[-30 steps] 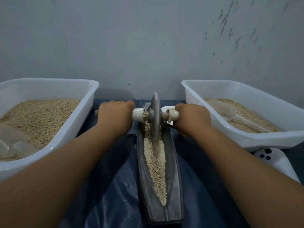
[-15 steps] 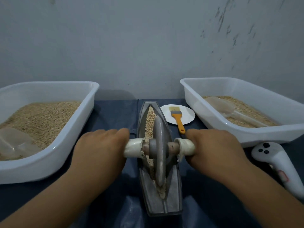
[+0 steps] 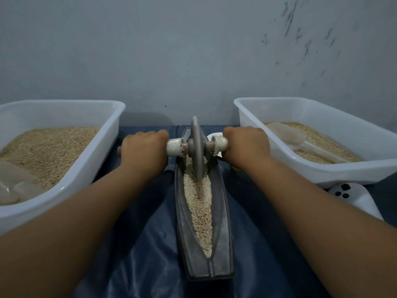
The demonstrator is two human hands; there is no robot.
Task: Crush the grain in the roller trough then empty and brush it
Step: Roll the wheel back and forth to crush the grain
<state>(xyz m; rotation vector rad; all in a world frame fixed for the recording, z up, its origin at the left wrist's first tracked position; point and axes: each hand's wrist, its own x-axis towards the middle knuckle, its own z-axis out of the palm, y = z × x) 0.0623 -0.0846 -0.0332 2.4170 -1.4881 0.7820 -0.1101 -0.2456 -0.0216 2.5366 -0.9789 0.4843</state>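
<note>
A narrow grey boat-shaped trough (image 3: 224, 222) lies lengthwise on the dark blue cloth, with pale grain (image 3: 199, 209) along its groove. A grey roller wheel (image 3: 196, 147) stands upright at the trough's far end, on an axle with white handle ends. My left hand (image 3: 145, 150) grips the left handle. My right hand (image 3: 246, 147) grips the right handle. Both arms are stretched forward. The brush is hidden behind the wheel and my right hand.
A white tub (image 3: 103, 134) of grain with a clear scoop (image 3: 12, 186) stands at the left. Another white tub (image 3: 352, 168) of grain with a scoop (image 3: 296, 138) stands at the right. A white controller (image 3: 354, 196) lies in front of it. A small white plate (image 3: 212, 136) peeks behind the wheel.
Both hands have pushed the roller wheel from the trough's middle to its far end, after pulling it back before. The brush and most of the plate are now covered.
</note>
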